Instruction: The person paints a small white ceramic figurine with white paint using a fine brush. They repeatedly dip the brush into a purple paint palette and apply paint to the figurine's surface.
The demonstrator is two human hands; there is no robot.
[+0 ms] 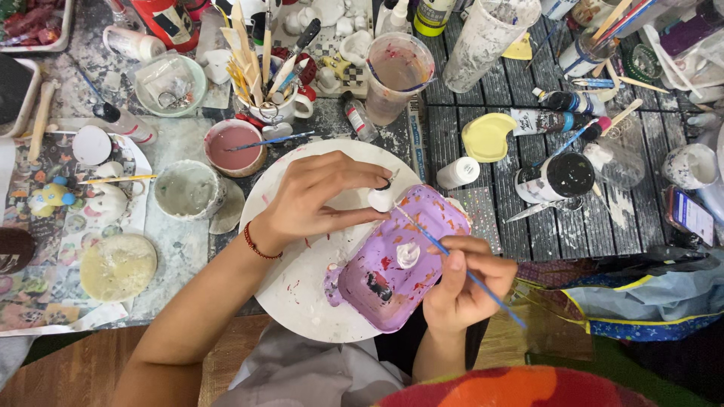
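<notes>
My left hand (313, 197) pinches a small white figurine (381, 199) over a round white board (298, 298). My right hand (460, 283) grips a thin blue paintbrush (460, 265) whose tip reaches up toward the figurine. Under both hands lies a purple tray palette (392, 275) smeared with white, red and dark paint. A red bead bracelet (259, 245) circles my left wrist.
A pink paint cup (234, 147) with a brush and a grey water cup (188, 190) stand left of the board. A mug of brushes and sticks (264, 90), a plastic rinse cup (396, 75), paint bottles (554, 177) and a yellow palette (486, 137) crowd the far side. A phone (690, 215) lies right.
</notes>
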